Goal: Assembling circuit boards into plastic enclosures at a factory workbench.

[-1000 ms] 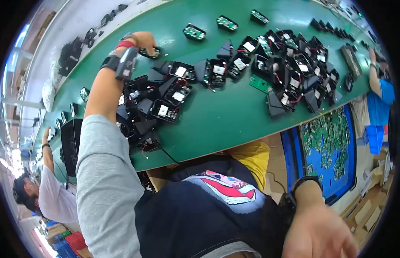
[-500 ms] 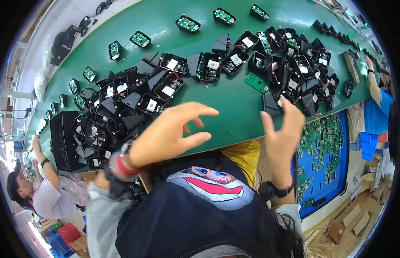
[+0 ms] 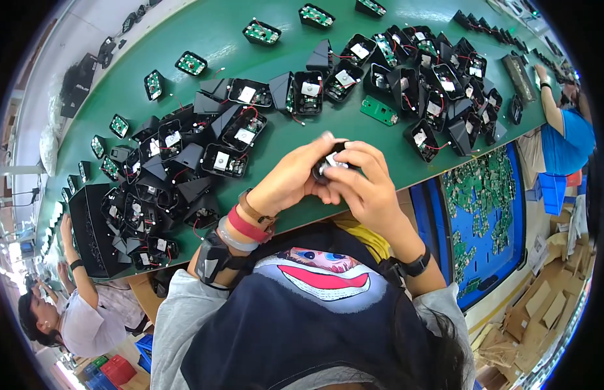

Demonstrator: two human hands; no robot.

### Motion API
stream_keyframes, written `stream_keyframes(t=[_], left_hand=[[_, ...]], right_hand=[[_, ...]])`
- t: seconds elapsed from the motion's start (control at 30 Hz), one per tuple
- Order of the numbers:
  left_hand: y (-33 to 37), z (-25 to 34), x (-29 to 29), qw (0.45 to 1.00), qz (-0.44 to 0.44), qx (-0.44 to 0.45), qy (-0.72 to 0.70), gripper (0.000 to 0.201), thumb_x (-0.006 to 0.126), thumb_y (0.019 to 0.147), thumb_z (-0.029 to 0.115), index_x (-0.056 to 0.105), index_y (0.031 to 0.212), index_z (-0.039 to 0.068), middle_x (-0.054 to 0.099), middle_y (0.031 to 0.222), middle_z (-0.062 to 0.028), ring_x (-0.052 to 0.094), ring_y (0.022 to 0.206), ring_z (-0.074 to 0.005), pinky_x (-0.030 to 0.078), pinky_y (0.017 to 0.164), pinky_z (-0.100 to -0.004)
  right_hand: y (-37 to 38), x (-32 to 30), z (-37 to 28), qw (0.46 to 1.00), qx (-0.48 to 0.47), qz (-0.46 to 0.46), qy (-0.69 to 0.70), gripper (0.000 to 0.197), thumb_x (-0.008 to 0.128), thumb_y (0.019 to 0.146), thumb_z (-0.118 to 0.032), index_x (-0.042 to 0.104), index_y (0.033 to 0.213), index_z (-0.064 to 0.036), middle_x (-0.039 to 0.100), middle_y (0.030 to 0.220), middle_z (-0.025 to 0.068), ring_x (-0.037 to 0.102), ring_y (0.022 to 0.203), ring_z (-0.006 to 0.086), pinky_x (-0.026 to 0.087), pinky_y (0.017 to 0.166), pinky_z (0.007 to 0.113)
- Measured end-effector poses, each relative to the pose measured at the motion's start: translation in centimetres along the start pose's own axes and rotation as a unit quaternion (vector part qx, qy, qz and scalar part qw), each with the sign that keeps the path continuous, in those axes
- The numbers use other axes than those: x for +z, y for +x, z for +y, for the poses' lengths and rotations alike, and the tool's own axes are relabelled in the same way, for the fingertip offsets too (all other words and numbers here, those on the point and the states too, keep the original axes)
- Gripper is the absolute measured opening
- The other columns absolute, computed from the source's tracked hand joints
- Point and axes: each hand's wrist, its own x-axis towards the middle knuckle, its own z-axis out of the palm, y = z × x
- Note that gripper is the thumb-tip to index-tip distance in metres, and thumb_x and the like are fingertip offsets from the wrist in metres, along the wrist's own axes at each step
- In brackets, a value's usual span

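Note:
Both hands meet over the near edge of the green table. My left hand (image 3: 295, 170) is curled round a small black plastic housing (image 3: 320, 171) with a whitish part in it. My right hand (image 3: 370, 185) closes on the same housing from the other side, its fingers bent over the whitish part. The fingers hide much of the housing. Beyond them a loose green circuit board (image 3: 379, 110) lies flat, and an open black housing (image 3: 421, 140) with a white square and red wires lies to the right.
Heaps of black housings (image 3: 224, 160) with wires lie left and right on the green table (image 3: 282, 140). Housings with green boards (image 3: 191, 63) line the far side. At right stands a blue tray (image 3: 495, 214) of circuit boards. Co-workers sit at both sides.
My hands were apart and open; now they have come together round a black housing. The head view has shifted slightly. The black housing at right, earlier tilted near my right hand, now lies open side up.

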Motion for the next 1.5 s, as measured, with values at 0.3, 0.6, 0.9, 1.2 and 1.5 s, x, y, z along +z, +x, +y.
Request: stream_keyframes(t=[0.3, 0.6, 0.9, 1.2, 1.5], left_hand=[[-3.4, 1.4, 1.1, 0.976, 0.084, 0.179, -0.088, 0.052, 0.05, 0.084, 0.013, 0.038, 0.133, 0.002, 0.052, 0.108, -0.0124, 0.055, 0.088, -0.0213, 0.047, 0.069, -0.032], [-4.1, 2.2, -0.5, 0.941, 0.102, 0.269, -0.177, 0.053, 0.052, 0.08, 0.0, 0.036, 0.13, 0.005, 0.044, 0.131, -0.016, 0.049, 0.118, -0.0317, 0.047, 0.094, -0.0421], [-3.3, 0.8, -0.2, 0.887, 0.24, 0.371, -0.132, 0.04, 0.055, 0.091, 0.006, 0.038, 0.126, 0.011, 0.053, 0.117, -0.0064, 0.053, 0.091, -0.0092, 0.049, 0.081, -0.027], [-3.9, 1.0, -0.7, 0.911, 0.199, 0.328, -0.149, 0.036, 0.05, 0.091, 0.012, 0.033, 0.123, 0.008, 0.053, 0.11, -0.0064, 0.057, 0.094, -0.0159, 0.048, 0.08, -0.0345], [-4.2, 2.0, -0.3, 0.937, 0.221, 0.248, -0.108, 0.032, 0.041, 0.092, 0.012, 0.04, 0.124, 0.006, 0.055, 0.11, -0.0092, 0.059, 0.093, -0.016, 0.051, 0.078, -0.0314]], right_hand=[[3.0, -1.0, 5.6, 0.926, 0.224, -0.022, -0.302, 0.029, 0.059, 0.086, -0.011, 0.058, 0.114, -0.0047, 0.059, 0.113, 0.0147, 0.061, 0.093, 0.0345, 0.051, 0.078, 0.037], [4.0, -0.7, 2.8, 0.949, 0.258, -0.021, -0.179, 0.052, 0.059, 0.08, -0.004, 0.044, 0.129, -0.0096, 0.053, 0.096, 0.0074, 0.057, 0.062, 0.0146, 0.046, 0.055, 0.028], [5.5, 1.8, -4.0, 0.633, 0.447, -0.073, 0.628, 0.037, 0.063, 0.082, -0.008, 0.043, 0.113, -0.0037, 0.06, 0.095, 0.0099, 0.065, 0.074, 0.0172, 0.056, 0.057, 0.026], [7.6, 3.7, -2.8, 0.713, 0.406, 0.085, 0.566, 0.034, 0.06, 0.086, -0.002, 0.044, 0.116, -0.0027, 0.063, 0.098, 0.0107, 0.064, 0.085, 0.0161, 0.056, 0.073, 0.029], [7.9, 2.9, -2.7, 0.78, 0.384, 0.101, 0.485, 0.043, 0.061, 0.085, -0.002, 0.044, 0.124, 0.0014, 0.064, 0.09, 0.0095, 0.06, 0.073, 0.0117, 0.049, 0.065, 0.024]])
